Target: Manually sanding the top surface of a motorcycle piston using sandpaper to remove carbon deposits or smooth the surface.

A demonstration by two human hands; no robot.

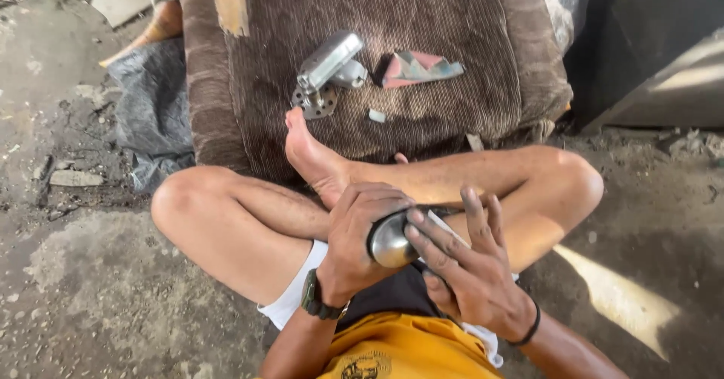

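Head view: a brown ribbed cushion (pixel 422 100) is spread across the top of the scene, with cracked, dusty ground (pixel 83 273) around it. Crossed bare legs (pixel 249 220) are seen below it, 1 foot (pixel 309 153) resting on the cushion's near edge. Near the cushion's middle a grey metal fitting with a round flange (pixel 326 73) is laid, and just to its right a crumpled scrap (pixel 418 68). A small white bit (pixel 377 115) is seen near the near edge.

Over the lap a rounded shiny metal part (pixel 391 239) is gripped by the left hand (pixel 362 236), its fingers curled tightly around it. The right hand (pixel 471 273) is laid against the part's end, fingers spread and extended, apparently pressing a pale sheet (pixel 441 224) onto it. The step in hand is judged to be rubbing or polishing; steady grip and even pressure are called for next. Nothing is seen blocking the hands.
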